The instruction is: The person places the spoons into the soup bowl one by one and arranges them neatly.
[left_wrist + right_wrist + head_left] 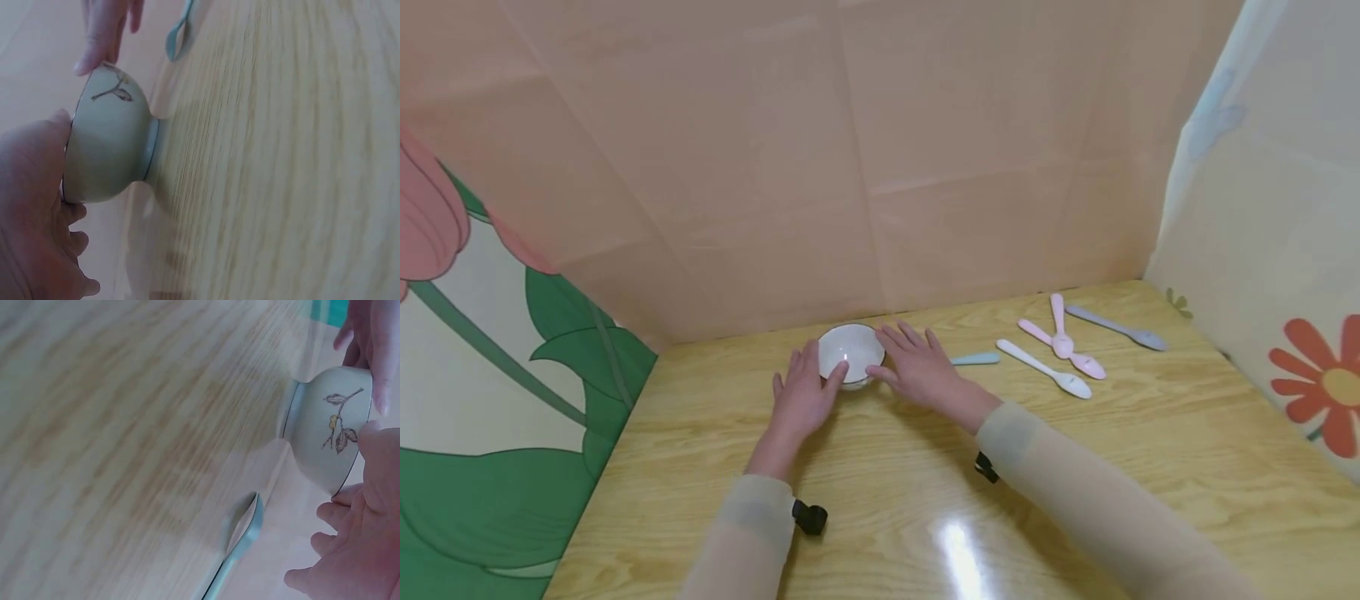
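On the wooden table [887, 475], right at the centre of our dial, a white bowl [853, 346] is standing upright on its foot, and both hands are grasping it! From eight o'clock the left hand [805, 396] is gripping the rim, its thumb reaching over the edge, its fingers lying along the outside; from three o'clock the right hand [921, 367] is holding the opposite edge, thumb near the front, fingers hooking round behind. Round the bowl's side a brown leafy sprig [340, 422] is showing in the right wrist view. Just past the right hand, at three, a teal spoon [976, 359] is lying partly hidden in the head view. Farther out, also near three, a white spoon [1043, 367] is slanting, while one pink spoon [1059, 323] is crossing a second pink spoon [1086, 364]. Out between two and three, a purplish-grey spoon [1108, 324] is resting. Beyond the bowl, at twelve, a peach backdrop [737, 183] is rising behind the table.
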Tool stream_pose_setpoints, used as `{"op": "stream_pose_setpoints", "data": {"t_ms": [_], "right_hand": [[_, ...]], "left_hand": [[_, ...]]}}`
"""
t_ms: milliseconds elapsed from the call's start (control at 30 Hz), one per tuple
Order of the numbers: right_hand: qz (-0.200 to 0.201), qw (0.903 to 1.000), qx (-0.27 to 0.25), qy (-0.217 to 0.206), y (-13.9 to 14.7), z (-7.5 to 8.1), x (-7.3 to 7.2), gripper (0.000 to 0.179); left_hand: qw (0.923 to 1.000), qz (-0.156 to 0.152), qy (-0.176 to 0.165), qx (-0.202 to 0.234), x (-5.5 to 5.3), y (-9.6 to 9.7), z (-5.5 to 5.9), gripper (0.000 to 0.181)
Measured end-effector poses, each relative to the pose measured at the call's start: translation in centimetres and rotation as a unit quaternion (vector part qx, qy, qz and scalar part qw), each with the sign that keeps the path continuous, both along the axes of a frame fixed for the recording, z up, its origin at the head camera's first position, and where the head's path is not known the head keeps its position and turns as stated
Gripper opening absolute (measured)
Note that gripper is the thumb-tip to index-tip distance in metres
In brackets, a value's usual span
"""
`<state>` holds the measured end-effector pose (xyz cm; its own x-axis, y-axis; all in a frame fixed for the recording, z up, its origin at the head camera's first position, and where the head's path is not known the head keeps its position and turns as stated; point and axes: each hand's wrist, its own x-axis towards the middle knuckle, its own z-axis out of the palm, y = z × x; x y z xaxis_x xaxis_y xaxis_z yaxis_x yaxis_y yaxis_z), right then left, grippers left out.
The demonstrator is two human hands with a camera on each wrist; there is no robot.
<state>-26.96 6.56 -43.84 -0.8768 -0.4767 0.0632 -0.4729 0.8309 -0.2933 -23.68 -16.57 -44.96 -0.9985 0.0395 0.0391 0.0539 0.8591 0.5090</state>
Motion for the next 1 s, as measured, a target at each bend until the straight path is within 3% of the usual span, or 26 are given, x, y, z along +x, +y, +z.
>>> {"op": "stream_pose_setpoints", "data": {"t_ms": [167, 533, 1000], "right_hand": [[0.003, 0.9999, -0.009, 0.005, 0.7, -0.6, 0.2, 0.079], [0.008, 0.9998, -0.012, 0.012, 2.2, 0.6, 2.1, 0.076], [0.019, 0.9994, -0.028, 0.009, 4.7, 0.6, 3.0, 0.077]], "left_hand": [[0.9999, 0.0, 0.008, 0.008, 0.5, 0.6, -0.2, 0.087], [0.9992, -0.011, 0.026, 0.027, 1.7, 1.9, -0.5, 0.089], [0.9986, -0.027, 0.034, 0.032, 3.1, 3.7, -0.2, 0.09]]}}
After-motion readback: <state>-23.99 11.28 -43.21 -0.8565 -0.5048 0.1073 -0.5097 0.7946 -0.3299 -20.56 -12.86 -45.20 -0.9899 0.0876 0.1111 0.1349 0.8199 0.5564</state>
